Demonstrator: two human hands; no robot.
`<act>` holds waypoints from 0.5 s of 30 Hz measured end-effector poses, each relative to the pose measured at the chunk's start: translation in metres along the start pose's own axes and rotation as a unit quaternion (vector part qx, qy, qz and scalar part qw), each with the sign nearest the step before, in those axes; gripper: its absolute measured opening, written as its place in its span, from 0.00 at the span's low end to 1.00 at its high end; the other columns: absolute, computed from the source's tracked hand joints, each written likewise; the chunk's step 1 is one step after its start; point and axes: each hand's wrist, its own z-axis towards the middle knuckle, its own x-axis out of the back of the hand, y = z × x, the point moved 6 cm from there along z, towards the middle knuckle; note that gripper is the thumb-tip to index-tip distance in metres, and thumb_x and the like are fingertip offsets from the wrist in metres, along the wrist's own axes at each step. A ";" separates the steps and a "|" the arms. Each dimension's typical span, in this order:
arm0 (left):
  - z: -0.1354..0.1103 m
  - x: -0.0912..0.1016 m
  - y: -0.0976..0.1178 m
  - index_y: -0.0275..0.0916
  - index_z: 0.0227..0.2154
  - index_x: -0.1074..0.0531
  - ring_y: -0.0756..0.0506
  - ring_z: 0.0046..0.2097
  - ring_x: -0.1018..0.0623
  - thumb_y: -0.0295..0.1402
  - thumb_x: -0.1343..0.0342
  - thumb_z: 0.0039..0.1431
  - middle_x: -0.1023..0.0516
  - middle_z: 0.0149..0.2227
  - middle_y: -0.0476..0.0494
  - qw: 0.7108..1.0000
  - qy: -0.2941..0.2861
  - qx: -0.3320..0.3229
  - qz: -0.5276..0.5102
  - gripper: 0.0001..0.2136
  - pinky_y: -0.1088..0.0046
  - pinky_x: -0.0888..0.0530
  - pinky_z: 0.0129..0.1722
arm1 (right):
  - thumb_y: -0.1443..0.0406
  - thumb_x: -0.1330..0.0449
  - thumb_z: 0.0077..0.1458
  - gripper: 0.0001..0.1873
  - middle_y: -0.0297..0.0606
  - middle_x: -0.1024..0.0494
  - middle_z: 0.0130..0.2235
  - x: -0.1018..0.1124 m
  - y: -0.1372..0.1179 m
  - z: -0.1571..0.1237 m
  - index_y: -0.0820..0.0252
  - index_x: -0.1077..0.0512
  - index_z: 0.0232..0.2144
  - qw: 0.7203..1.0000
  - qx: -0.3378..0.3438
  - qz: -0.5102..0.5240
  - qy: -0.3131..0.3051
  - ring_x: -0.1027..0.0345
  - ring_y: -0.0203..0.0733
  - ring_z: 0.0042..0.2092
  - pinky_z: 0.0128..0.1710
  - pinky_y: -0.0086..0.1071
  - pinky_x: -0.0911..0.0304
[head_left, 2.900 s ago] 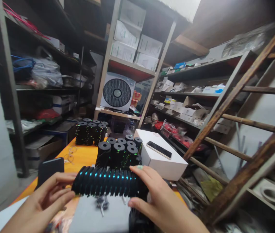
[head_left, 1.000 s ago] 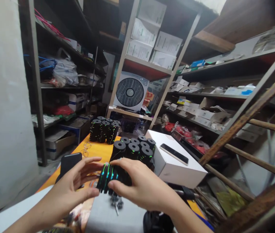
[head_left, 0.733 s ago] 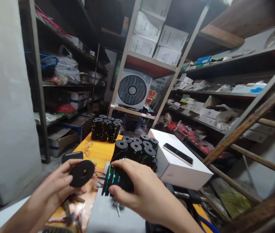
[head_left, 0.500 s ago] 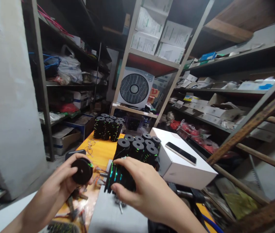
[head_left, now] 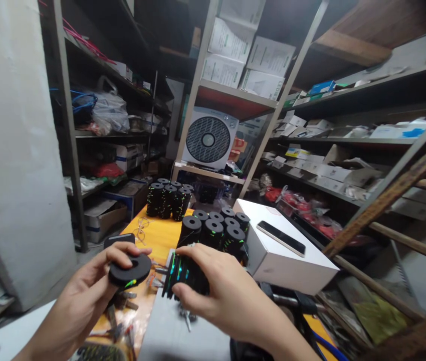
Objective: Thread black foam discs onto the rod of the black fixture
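My left hand (head_left: 89, 286) pinches a black foam disc spool (head_left: 140, 268) with a hole in its middle and a yellow-green bit on its rim. The disc is tilted, its flat face upward. My right hand (head_left: 228, 288) is wrapped round a sideways stack of black ringed spools (head_left: 181, 276) with shiny green-blue marks between the rings. A metal rod shows at the stack's left end; how the two join is hidden. Just behind my right hand stand several upright black spool stacks (head_left: 213, 226), flecked with green.
More spool stacks (head_left: 168, 200) stand farther back on the yellow tabletop (head_left: 160, 239). A white box (head_left: 265, 255) with a phone (head_left: 281, 237) on it is at the right. Metal clamps and cables lie near my left hand. Shelves, a box fan (head_left: 209, 140) and a wooden ladder (head_left: 382, 220) surround the table.
My left hand has turned the disc spool, so its face now points upward and its yellow-green bit is toward me. My right hand keeps its hold on the stack.
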 end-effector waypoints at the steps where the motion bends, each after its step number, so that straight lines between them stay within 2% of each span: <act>1: -0.001 -0.001 0.002 0.44 0.31 0.26 0.37 0.60 0.31 0.43 0.33 0.53 0.32 0.54 0.52 1.000 0.016 -0.007 0.002 0.10 0.71 0.22 0.48 | 0.62 0.39 0.58 0.22 0.36 0.23 0.47 0.000 0.000 0.000 0.56 0.30 0.55 1.000 0.000 -0.001 0.001 0.30 0.43 0.49 0.50 0.37 0.36; 4: -0.001 0.002 0.000 0.41 0.29 0.28 0.38 0.48 0.22 0.44 0.29 0.46 0.32 0.57 0.50 0.998 0.058 -0.016 -0.020 0.17 0.68 0.18 0.38 | 0.62 0.39 0.58 0.22 0.37 0.23 0.47 0.002 -0.001 0.000 0.56 0.30 0.55 1.000 0.002 -0.004 -0.001 0.30 0.44 0.49 0.50 0.37 0.36; 6: 0.003 0.006 -0.009 0.40 0.29 0.29 0.44 0.40 0.20 0.42 0.27 0.43 0.31 0.56 0.51 0.998 0.059 -0.010 -0.034 0.18 0.70 0.18 0.35 | 0.62 0.39 0.58 0.21 0.38 0.23 0.47 0.002 -0.001 0.000 0.56 0.30 0.54 1.000 0.000 -0.005 -0.002 0.30 0.44 0.49 0.50 0.37 0.36; 10: 0.010 0.008 -0.036 0.42 0.35 0.28 0.46 0.37 0.20 0.41 0.28 0.46 0.27 0.54 0.48 0.997 0.073 0.029 0.007 0.17 0.76 0.22 0.24 | 0.62 0.38 0.58 0.21 0.37 0.23 0.46 0.002 -0.002 -0.001 0.56 0.29 0.54 1.000 0.002 -0.004 0.001 0.29 0.44 0.48 0.49 0.37 0.36; 12: 0.008 -0.001 -0.043 0.41 0.36 0.27 0.47 0.39 0.22 0.41 0.28 0.47 0.22 0.46 0.48 0.995 0.086 0.031 0.048 0.17 0.79 0.23 0.28 | 0.62 0.38 0.57 0.21 0.37 0.23 0.46 0.002 -0.002 -0.001 0.56 0.29 0.53 1.000 0.003 -0.004 0.003 0.29 0.44 0.48 0.49 0.36 0.36; 14: 0.002 -0.015 -0.042 0.40 0.35 0.28 0.50 0.40 0.22 0.42 0.29 0.47 0.21 0.36 0.51 0.993 0.085 0.003 0.081 0.18 0.83 0.25 0.38 | 0.62 0.38 0.57 0.21 0.38 0.22 0.46 0.002 -0.003 -0.002 0.56 0.29 0.53 1.000 0.005 -0.005 0.005 0.29 0.44 0.47 0.48 0.36 0.36; 15: -0.003 -0.023 -0.041 0.41 0.35 0.29 0.50 0.40 0.22 0.43 0.29 0.48 0.21 0.34 0.51 0.992 0.078 -0.007 0.094 0.18 0.83 0.26 0.41 | 0.62 0.38 0.57 0.21 0.38 0.22 0.46 0.003 -0.003 -0.002 0.56 0.29 0.53 1.000 0.006 -0.005 0.006 0.29 0.44 0.47 0.48 0.36 0.36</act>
